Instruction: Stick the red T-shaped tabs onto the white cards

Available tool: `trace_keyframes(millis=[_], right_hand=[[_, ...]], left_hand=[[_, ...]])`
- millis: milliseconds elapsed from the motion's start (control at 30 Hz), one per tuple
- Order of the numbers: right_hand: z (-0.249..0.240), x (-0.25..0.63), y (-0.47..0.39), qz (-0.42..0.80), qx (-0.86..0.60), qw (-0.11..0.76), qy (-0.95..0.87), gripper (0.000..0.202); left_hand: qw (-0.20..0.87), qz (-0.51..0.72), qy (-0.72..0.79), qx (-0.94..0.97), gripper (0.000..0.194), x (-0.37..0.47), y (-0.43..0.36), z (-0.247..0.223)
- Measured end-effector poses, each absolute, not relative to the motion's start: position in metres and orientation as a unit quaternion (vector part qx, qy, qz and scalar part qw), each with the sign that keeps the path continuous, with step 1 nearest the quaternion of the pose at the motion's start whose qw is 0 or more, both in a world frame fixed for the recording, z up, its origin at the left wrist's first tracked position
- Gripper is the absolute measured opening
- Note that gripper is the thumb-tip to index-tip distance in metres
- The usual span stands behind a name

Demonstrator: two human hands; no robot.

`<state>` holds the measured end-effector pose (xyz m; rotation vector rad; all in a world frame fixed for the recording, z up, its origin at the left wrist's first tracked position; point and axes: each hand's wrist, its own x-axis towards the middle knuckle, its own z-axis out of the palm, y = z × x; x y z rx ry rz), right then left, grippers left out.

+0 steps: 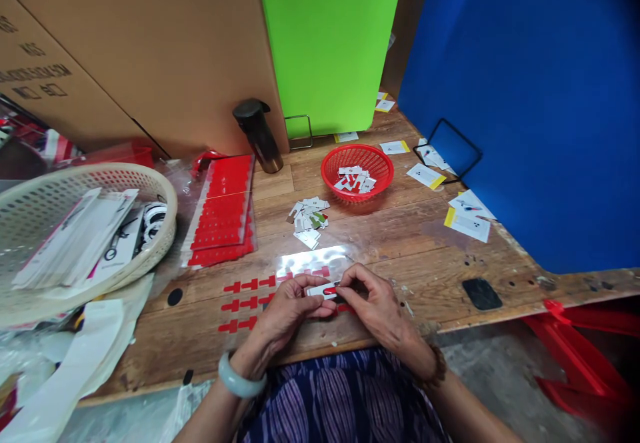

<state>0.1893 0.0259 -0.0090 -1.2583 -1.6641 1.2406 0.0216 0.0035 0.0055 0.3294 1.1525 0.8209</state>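
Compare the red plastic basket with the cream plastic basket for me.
The red plastic basket is small; the cream plastic basket is far larger. The red one holds small white tags; the cream one holds long white cards. Both are rounded, with perforated walls.

A workshop, judging by the worn wooden workbench point(425, 256), parts baskets point(170, 229) and carton point(200, 49).

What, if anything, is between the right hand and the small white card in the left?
Nothing visible. The right hand pinches at the red piece on the small white card, which the left hand holds just above the table.
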Motion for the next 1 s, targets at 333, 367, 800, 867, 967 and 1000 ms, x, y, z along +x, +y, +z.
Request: trace_keyframes(millis=[333, 367, 800, 867, 967, 1000], right_hand=[[-0.008, 0.189, 0.024, 0.469, -0.484, 0.344, -0.654, 0.011], [-0.008, 0.189, 0.024, 0.470, -0.483, 0.344, -0.653, 0.011], [-0.019, 0.188, 0.022, 0.474, -0.485, 0.357, -0.642, 0.011], [-0.020, 0.188, 0.022, 0.474, -0.484, 0.358, -0.642, 0.011], [-0.019, 0.188, 0.022, 0.476, -0.484, 0.355, -0.642, 0.011], [-0.019, 0.187, 0.022, 0.477, -0.484, 0.354, -0.643, 0.011]], left_hand=[[0.745, 0.376, 0.526, 0.161, 0.040, 0.024, 0.003, 0.005], [0.746, 0.376, 0.525, 0.162, 0.041, 0.024, 0.003, 0.005], [0.745, 0.371, 0.533, 0.152, 0.041, 0.026, 0.004, 0.003], [0.745, 0.372, 0.531, 0.154, 0.040, 0.025, 0.003, 0.002], [0.746, 0.374, 0.528, 0.157, 0.038, 0.024, 0.003, 0.000], [0.746, 0.375, 0.528, 0.157, 0.038, 0.024, 0.003, 0.000]])
